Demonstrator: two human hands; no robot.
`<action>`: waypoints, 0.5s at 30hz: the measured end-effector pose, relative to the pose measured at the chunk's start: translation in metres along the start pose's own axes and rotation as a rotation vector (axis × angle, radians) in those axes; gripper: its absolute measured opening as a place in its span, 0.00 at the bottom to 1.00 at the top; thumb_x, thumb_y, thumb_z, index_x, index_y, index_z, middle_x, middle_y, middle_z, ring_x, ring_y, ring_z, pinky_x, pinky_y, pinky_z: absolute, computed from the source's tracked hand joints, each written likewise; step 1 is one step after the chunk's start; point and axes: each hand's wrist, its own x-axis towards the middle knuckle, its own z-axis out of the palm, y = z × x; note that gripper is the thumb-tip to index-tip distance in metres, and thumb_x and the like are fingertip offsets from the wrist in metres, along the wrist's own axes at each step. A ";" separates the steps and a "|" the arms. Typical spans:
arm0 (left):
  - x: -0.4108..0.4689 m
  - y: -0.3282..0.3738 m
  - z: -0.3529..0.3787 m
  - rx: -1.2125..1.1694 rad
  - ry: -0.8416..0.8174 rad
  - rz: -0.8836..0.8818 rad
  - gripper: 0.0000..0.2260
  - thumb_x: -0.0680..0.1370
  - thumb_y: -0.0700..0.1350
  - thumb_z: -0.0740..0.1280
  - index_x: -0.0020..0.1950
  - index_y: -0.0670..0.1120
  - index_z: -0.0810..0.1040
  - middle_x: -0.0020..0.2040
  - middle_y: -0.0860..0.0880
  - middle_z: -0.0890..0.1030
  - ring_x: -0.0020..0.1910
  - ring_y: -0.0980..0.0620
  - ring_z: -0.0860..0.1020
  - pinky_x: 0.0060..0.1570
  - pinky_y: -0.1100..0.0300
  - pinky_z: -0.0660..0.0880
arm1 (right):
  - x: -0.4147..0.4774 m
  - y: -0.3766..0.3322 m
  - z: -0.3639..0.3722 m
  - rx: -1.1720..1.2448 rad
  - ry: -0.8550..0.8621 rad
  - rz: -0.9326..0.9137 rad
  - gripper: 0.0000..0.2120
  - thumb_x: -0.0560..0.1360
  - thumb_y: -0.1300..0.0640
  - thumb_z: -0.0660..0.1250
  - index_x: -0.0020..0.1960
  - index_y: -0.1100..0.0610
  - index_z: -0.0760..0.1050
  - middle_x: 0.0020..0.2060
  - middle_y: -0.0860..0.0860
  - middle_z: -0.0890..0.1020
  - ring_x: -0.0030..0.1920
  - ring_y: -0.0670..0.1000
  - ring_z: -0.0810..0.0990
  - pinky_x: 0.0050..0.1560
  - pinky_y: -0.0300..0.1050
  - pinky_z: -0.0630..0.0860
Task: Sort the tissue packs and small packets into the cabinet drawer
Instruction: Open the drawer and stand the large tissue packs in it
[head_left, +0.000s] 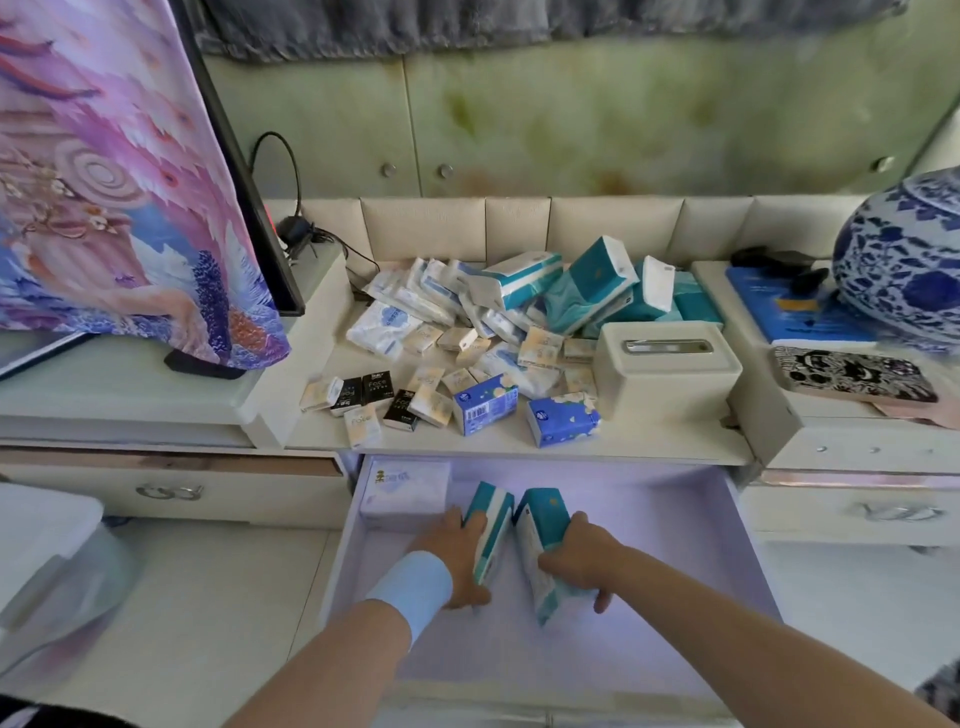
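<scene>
Cabinet top (649, 441): pale worktop under a green-stained wall, with loose tissue goods heaped across its middle.
Draped screen (104, 182): at the worktop's left end, under a pink and purple cloth.
Black packets (378, 387): I count three near the front left edge of the heap. Many small cream ones lie around them, too jumbled to count.
Drawer (649, 597): pulled out below the worktop's front edge, with a lilac floor that is mostly bare.
White pack (408, 491): one, lying flat in the drawer's far left corner.
Left hand (449, 558): fingers are curled round one teal pack (491, 530), stood on edge in the drawer.
Right hand (587, 556): grips a second teal pack (535, 540), on edge just beside the first.
Handling: I judge these light and squashy, with slick film wrap. I'd clamp across the long sides at mid-length and gently, since a hard squeeze would crumple them.
Blue packs (483, 405): two at the worktop's front edge.
Teal heap (592, 291): at least four larger packs toward the back edge.
Tissue box holder (667, 358): one, white, to the right of the heap.
Vase (904, 260): one, blue and white, at the right end, and I judge it fragile.
</scene>
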 end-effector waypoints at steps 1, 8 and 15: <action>0.001 0.000 -0.003 0.108 0.029 0.053 0.44 0.67 0.62 0.73 0.75 0.50 0.54 0.73 0.45 0.57 0.69 0.41 0.64 0.64 0.47 0.70 | 0.004 0.001 0.002 0.005 -0.001 -0.004 0.35 0.71 0.47 0.67 0.70 0.58 0.54 0.58 0.57 0.71 0.48 0.61 0.78 0.28 0.50 0.81; 0.018 -0.014 -0.009 0.293 0.165 0.351 0.47 0.63 0.63 0.75 0.75 0.48 0.59 0.71 0.48 0.60 0.70 0.46 0.60 0.69 0.51 0.64 | 0.024 -0.002 0.017 0.031 0.041 -0.064 0.39 0.73 0.46 0.68 0.75 0.55 0.50 0.59 0.55 0.72 0.48 0.57 0.78 0.32 0.49 0.82; 0.029 -0.014 -0.007 0.202 0.298 0.146 0.41 0.70 0.69 0.66 0.75 0.51 0.59 0.71 0.49 0.63 0.67 0.45 0.65 0.65 0.49 0.65 | 0.024 0.000 0.018 -0.110 -0.055 -0.278 0.70 0.61 0.46 0.81 0.76 0.47 0.26 0.66 0.53 0.65 0.64 0.54 0.70 0.55 0.46 0.75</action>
